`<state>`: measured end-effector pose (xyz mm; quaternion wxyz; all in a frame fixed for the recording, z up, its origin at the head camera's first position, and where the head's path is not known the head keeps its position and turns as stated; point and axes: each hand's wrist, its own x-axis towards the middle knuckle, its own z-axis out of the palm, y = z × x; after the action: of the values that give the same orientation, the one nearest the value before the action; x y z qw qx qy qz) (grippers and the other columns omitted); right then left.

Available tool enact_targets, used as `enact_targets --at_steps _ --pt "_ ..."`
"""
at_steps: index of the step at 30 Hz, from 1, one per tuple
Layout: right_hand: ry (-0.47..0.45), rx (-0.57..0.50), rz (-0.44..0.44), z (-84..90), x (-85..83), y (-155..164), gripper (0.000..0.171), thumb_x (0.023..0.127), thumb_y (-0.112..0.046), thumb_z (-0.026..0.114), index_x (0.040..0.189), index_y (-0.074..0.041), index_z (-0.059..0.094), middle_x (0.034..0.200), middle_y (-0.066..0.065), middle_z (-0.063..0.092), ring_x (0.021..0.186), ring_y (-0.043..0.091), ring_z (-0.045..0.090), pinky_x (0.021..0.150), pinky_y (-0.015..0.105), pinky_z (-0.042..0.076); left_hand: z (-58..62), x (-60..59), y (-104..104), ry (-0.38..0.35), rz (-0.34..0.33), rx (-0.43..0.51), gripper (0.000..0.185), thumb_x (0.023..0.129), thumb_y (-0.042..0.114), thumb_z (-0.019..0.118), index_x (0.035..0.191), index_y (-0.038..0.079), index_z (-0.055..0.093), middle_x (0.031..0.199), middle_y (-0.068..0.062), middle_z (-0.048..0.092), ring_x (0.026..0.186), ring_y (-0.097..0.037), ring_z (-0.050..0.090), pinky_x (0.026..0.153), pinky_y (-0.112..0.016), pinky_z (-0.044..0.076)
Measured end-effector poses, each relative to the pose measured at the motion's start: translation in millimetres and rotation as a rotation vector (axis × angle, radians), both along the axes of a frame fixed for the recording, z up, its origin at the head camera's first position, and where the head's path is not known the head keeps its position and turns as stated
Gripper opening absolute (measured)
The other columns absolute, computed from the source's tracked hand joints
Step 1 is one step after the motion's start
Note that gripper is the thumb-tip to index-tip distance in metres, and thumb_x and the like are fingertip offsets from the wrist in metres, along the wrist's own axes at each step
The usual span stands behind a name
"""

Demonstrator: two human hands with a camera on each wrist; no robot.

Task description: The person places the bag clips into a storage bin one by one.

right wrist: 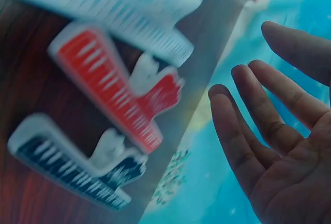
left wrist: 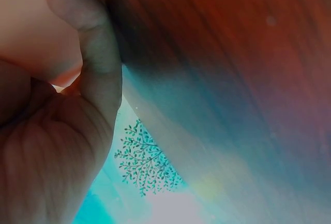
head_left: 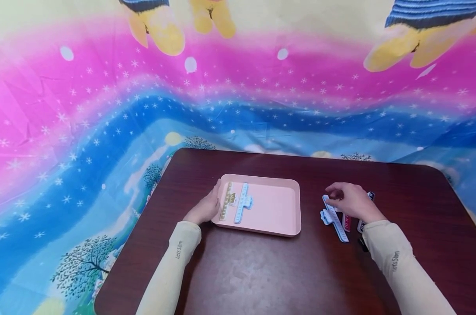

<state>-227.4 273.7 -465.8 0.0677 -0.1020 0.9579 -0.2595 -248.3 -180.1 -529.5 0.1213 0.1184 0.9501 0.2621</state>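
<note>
Two sleeves [head_left: 182, 245] lettered "Let's Slim"

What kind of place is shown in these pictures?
Probably a home or a staged recording corner, not a workshop: a small dark wooden table against a colourful cartoon cloth, with a pink tray and plastic clips.

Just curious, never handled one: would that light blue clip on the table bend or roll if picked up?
The light blue clip looks like moulded plastic, so probably stiff and light. Its long flat body likely slides rather than rolls. The right hand hovers over it, open.
</note>
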Motion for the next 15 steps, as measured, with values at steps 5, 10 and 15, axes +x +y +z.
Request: enact_targets --at_steps 5,10,15 --pt "-0.016 0.03 -0.008 -4.5 -0.3 17 0.047 0.09 -0.017 0.078 0.131 0.003 0.066 0.116 0.026 0.071 0.102 0.039 0.066 0.083 0.056 0.057 0.0 0.6 0 0.005 -0.001 0.006 0.069 0.108 0.009 0.037 0.166 0.003 -0.001 0.17 -0.026 0.02 0.156 -0.034 0.026 0.129 -0.045 0.023" --pt "-0.068 0.061 -0.018 -12.8 -1.6 28 0.056 0.086 -0.017 0.084 0.134 0.004 0.064 0.119 0.028 0.069 0.101 0.04 0.064 0.084 0.057 0.057 0.1 1.5 0 0.008 -0.004 0.002 0.069 0.108 0.009 0.036 0.166 0.003 -0.001 0.17 -0.026 0.02 0.156 -0.034 0.027 0.129 -0.045 0.024" --pt "-0.1 0.083 -0.017 -22.2 -3.1 30 0.059 0.084 -0.015 0.085 0.136 0.004 0.063 0.126 0.032 0.063 0.106 0.043 0.06 0.088 0.061 0.056 1.2 2.4 -1 -0.002 0.002 -0.002 0.069 0.108 0.009 0.035 0.166 0.003 -0.002 0.169 -0.027 0.02 0.156 -0.035 0.026 0.128 -0.047 0.024"
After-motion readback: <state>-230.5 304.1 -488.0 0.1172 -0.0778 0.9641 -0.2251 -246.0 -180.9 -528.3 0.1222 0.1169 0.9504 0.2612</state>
